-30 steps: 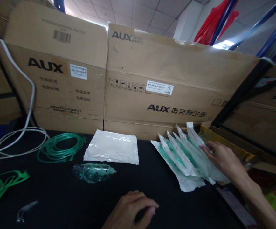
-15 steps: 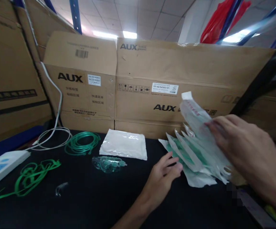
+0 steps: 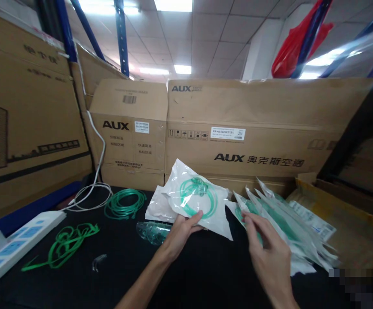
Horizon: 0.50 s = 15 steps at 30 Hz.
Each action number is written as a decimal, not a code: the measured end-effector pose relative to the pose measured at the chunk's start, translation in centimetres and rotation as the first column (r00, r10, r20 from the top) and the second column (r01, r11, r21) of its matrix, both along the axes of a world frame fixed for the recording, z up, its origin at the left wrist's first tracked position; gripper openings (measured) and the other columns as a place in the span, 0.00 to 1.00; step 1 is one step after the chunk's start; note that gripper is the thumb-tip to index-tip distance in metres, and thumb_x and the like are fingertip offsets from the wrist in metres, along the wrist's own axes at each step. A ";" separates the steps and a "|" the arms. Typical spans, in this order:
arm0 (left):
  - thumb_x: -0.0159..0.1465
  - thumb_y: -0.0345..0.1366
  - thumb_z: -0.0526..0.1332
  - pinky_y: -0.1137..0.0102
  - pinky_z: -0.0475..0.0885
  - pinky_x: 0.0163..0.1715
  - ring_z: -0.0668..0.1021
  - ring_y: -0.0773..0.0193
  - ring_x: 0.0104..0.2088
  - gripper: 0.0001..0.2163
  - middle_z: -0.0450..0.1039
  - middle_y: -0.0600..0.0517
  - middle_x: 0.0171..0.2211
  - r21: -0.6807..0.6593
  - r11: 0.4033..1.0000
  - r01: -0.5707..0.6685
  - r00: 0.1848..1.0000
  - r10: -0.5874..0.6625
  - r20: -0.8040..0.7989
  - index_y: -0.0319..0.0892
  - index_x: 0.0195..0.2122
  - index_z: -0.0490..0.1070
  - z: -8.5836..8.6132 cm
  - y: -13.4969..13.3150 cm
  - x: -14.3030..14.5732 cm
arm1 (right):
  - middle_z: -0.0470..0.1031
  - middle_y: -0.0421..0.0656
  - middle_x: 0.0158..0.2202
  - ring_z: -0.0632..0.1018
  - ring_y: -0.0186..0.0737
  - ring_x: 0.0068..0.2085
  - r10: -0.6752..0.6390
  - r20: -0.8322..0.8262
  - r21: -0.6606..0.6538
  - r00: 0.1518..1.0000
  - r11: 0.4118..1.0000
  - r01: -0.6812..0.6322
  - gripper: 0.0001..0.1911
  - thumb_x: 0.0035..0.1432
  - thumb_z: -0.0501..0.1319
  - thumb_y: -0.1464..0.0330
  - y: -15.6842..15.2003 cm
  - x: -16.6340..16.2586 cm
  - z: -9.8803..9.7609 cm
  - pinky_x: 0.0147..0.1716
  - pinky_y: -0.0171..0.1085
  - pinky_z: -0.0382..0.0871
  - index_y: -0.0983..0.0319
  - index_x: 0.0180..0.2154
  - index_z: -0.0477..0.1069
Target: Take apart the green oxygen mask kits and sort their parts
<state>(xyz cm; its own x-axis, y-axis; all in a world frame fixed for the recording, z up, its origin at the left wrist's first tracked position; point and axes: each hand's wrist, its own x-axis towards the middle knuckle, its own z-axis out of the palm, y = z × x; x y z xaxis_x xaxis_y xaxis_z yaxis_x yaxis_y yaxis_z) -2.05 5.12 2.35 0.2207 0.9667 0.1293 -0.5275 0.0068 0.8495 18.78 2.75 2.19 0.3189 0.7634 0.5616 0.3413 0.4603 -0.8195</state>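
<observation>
— What do the hands have?

— The left hand (image 3: 180, 229) pinches the lower edge of a sealed pouch (image 3: 215, 219), thumb on top. It holds the pouch tilted up off the black worktop (image 3: 206, 274). A ring of green tubing (image 3: 198, 189) sits inside the pouch.

— And the other?

— The right hand (image 3: 268, 253) has its fingers loosely spread on a fanned stack of pouches (image 3: 298, 236) just to the right. It may be touching only the nearest one; the blur makes that hard to tell. Those pouches hold green tubing too.

— What lies around them?

— A flat white bag (image 3: 154, 208) lies behind the held pouch, and a clear mask (image 3: 151, 231) sits just beside the left wrist. Further left are a loose green coil (image 3: 125, 204), a tangle of green strap (image 3: 62, 244), a small clear piece (image 3: 99, 262), a white cable (image 3: 88, 198) and a white power strip (image 3: 15, 244) at the edge.

— And the room?

— AUX cartons (image 3: 238, 141) stand along the back of the worktop, with an open carton (image 3: 347, 219) to the right of the stack. Above are blue rack uprights (image 3: 122, 38), a red plastic bag (image 3: 298, 40) and ceiling lights (image 3: 182, 68).
</observation>
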 end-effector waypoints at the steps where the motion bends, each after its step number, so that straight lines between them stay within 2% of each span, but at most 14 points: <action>1: 0.65 0.41 0.71 0.50 0.72 0.60 0.77 0.45 0.60 0.29 0.74 0.41 0.62 0.019 1.000 0.019 0.999 -0.018 -0.028 0.44 0.65 0.67 0.1 0.6 -0.7 | 0.83 0.48 0.39 0.83 0.50 0.42 0.019 -0.120 -0.075 0.993 0.997 -0.028 0.15 0.63 0.67 0.56 1.1 0.5 -0.2 0.51 0.52 0.77 0.60 0.43 0.82; 2: 0.64 0.42 0.71 0.49 0.71 0.61 0.77 0.45 0.61 0.30 0.74 0.41 0.63 0.036 0.999 0.040 0.998 -0.038 -0.054 0.44 0.66 0.66 0.3 1.3 -1.2 | 0.83 0.47 0.34 0.83 0.49 0.34 0.052 -0.186 -0.118 0.981 0.990 -0.075 0.19 0.61 0.67 0.53 2.3 0.7 -0.4 0.43 0.51 0.80 0.62 0.42 0.82; 4: 0.62 0.42 0.74 0.48 0.69 0.62 0.76 0.43 0.61 0.33 0.74 0.40 0.62 0.060 0.995 0.085 0.991 -0.078 -0.108 0.44 0.66 0.66 0.5 2.8 -1.8 | 0.83 0.50 0.30 0.83 0.48 0.28 0.174 -0.263 -0.179 0.949 0.958 -0.225 0.26 0.52 0.72 0.48 4.6 0.6 -0.9 0.32 0.48 0.81 0.66 0.38 0.83; 7: 0.57 0.43 0.77 0.44 0.67 0.63 0.75 0.39 0.62 0.38 0.76 0.39 0.60 0.072 0.989 0.128 0.978 -0.114 -0.176 0.43 0.66 0.66 0.2 4.5 -2.1 | 0.83 0.51 0.27 0.82 0.47 0.26 0.235 -0.380 -0.220 0.895 0.916 -0.334 0.30 0.42 0.77 0.47 6.9 -0.5 -2.2 0.27 0.44 0.79 0.68 0.35 0.84; 9: 0.56 0.45 0.77 0.44 0.67 0.62 0.75 0.38 0.62 0.39 0.76 0.38 0.60 0.066 0.989 0.134 0.974 -0.119 -0.194 0.42 0.66 0.67 -0.4 5.0 -2.1 | 0.83 0.50 0.27 0.81 0.44 0.27 0.208 -0.443 -0.239 0.872 0.910 -0.338 0.28 0.40 0.79 0.50 7.4 -0.9 -3.4 0.26 0.40 0.78 0.67 0.34 0.84; 12: 0.56 0.48 0.76 0.46 0.72 0.59 0.78 0.38 0.58 0.38 0.77 0.38 0.59 0.038 0.991 0.127 0.974 -0.118 -0.193 0.41 0.65 0.67 -1.3 5.3 -2.4 | 0.84 0.45 0.33 0.82 0.39 0.32 0.115 -0.527 -0.263 0.842 0.920 -0.291 0.22 0.41 0.80 0.55 7.3 -0.5 -5.0 0.31 0.34 0.77 0.62 0.35 0.84; 15: 0.56 0.49 0.76 0.49 0.74 0.56 0.79 0.40 0.56 0.37 0.77 0.39 0.58 0.018 0.995 0.096 0.977 -0.091 -0.191 0.40 0.63 0.70 -2.0 5.8 -2.7 | 0.84 0.40 0.37 0.83 0.39 0.39 0.035 -0.604 -0.281 0.796 0.926 -0.254 0.18 0.42 0.79 0.56 7.3 0.3 -5.9 0.38 0.35 0.79 0.56 0.35 0.83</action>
